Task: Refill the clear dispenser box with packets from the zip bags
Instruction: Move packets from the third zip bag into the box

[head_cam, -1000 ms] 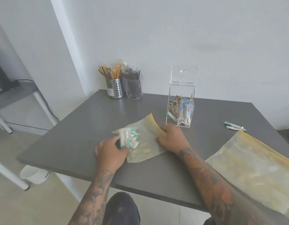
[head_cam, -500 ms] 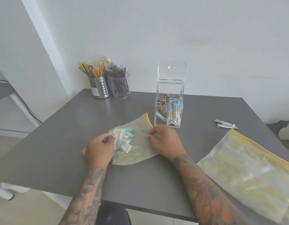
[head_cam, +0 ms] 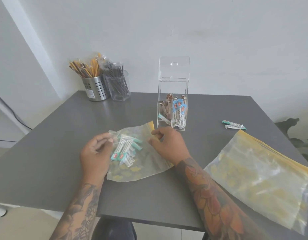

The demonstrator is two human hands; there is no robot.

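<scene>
**Small bag pinched at both ends, packets not yet out**

On the bench (head_cam: 63, 153), just in front of the clear dispenser box (head_cam: 173, 101), the small zip bag (head_cam: 146, 160) lay flat with a clutch of teal-and-white packets (head_cam: 126, 150) bunched toward its left end. Compared with a second ago, the left hand (head_cam: 96, 156) had let go of its full grip on the packet bundle; its fingertips were now gathered in a pinch on the bag's upper left corner. The right hand (head_cam: 168, 144), which had lain over the bag's right side, was now pinching the yellow zip strip between thumb and fingers. That read as a move to open or upend the bag, so the refill itself looked barely begun for this batch.

The dispenser box stood with its lid tipped up and held brown and blue-topped packets only in its lower part. Two loose packets (head_cam: 233, 124) lay to its right, and the large zip bag (head_cam: 264, 179) stayed flat at the bench's right edge. The view had also swung leftward, bringing the metal holder (head_cam: 95, 89) and clear cup (head_cam: 119, 87) closer to centre.
</scene>
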